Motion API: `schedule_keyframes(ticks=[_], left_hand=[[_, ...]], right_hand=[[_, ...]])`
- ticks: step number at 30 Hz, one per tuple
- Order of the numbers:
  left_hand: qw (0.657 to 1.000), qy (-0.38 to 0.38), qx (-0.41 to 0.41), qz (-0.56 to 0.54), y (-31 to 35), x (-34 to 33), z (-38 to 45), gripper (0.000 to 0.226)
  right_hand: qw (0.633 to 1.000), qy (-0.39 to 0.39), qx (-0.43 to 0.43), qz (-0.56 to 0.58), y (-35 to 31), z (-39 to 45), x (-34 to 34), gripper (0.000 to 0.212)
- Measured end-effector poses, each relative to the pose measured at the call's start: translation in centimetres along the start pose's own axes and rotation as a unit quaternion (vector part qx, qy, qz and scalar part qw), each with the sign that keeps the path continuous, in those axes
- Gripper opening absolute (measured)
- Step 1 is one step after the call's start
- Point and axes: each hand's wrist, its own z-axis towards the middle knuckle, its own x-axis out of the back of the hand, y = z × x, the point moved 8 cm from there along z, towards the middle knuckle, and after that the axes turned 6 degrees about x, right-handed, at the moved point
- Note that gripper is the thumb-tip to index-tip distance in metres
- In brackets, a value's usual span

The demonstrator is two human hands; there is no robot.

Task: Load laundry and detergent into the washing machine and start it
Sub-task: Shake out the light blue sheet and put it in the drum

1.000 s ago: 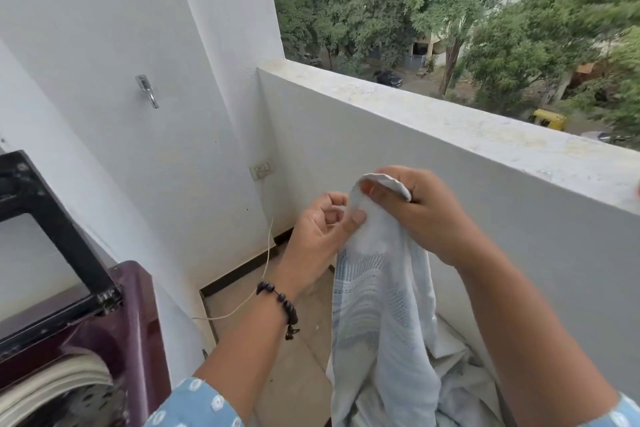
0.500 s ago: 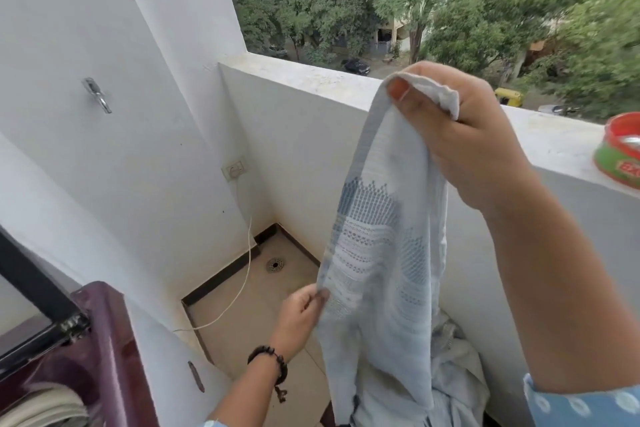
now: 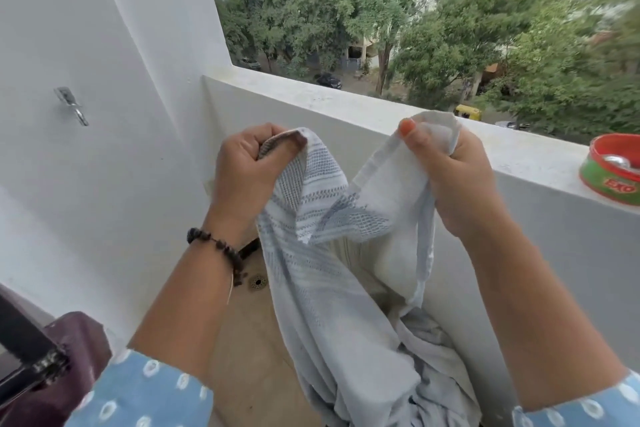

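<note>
A pale grey-blue cloth with woven darker bands hangs in front of me, spread between both hands. My left hand, with a dark bead bracelet on its wrist, is fisted on one top corner. My right hand pinches the other top corner by the parapet. The cloth's lower end trails into a heap of more laundry at the bottom right. The maroon top of the washing machine, with its dark raised lid frame, shows at the bottom left corner.
A white parapet runs across behind my hands, with a red-and-green round tin on its ledge at the right. A white wall with a metal tap stands left. A floor drain lies in the tan floor below.
My left hand rose from the cloth's lower edge and now grips a top corner. My right hand came down to the same height, so the cloth is spread between them.
</note>
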Motion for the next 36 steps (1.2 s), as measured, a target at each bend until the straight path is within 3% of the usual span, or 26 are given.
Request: schedule_keyframes(ticks=[2,4,6,8,10,16,19,22,25,28,32,36], left_hand=[[0.998,-0.008,0.034,-0.049,-1.5,-0.8,-1.1,0.017],[0.995,-0.039,0.063,-0.066,-2.2,-2.6,-2.1,0.027],[0.993,-0.081,0.064,-0.054,-2.2,-4.3,-2.8,0.029],[0.993,-0.097,0.049,-0.041,-2.3,-4.6,-2.8,0.019],[0.994,-0.1,0.024,-0.027,-2.6,-3.6,-2.6,0.015],[0.968,-0.236,0.067,-0.05,-7.6,-4.5,-4.9,0.033],[0.966,-0.238,0.095,-0.029,-10.5,-5.2,-6.6,0.028],[0.963,-0.233,0.126,0.055,-13.9,-5.6,-8.3,0.025],[0.95,-0.232,0.165,0.128,-18.4,-5.8,-10.0,0.041],[0.921,-0.27,0.187,0.21,-21.3,-5.9,-11.5,0.022],[0.935,-0.253,0.231,0.093,-19.8,-5.8,-11.3,0.03],[0.961,-0.202,0.185,-0.023,-13.5,-8.5,-8.8,0.024]], right_hand=[[1.0,-0.004,-0.026,0.006,1.0,-0.9,-1.0,0.042],[0.996,-0.064,-0.057,-0.025,2.7,-2.3,-3.4,0.064],[0.981,-0.162,-0.083,-0.07,4.6,-4.3,-6.5,0.063],[0.972,-0.192,-0.098,-0.095,6.1,-5.6,-7.7,0.035],[0.979,-0.154,-0.092,-0.097,6.2,-5.6,-6.9,0.009],[0.993,-0.083,-0.034,-0.081,2.6,-4.8,-5.3,0.027],[0.994,-0.072,-0.007,-0.084,0.7,-4.5,-5.2,0.007],[0.997,-0.051,0.021,-0.051,-1.0,-4.2,-4.5,0.01],[0.999,-0.011,0.04,0.016,-2.7,-3.5,-2.8,0.013],[0.995,0.052,0.061,0.059,-4.5,-2.9,0.7,0.016],[0.984,0.129,0.056,0.107,-4.3,-2.7,5.8,0.021],[0.965,0.205,-0.011,0.162,-1.4,-3.5,8.9,0.016]])
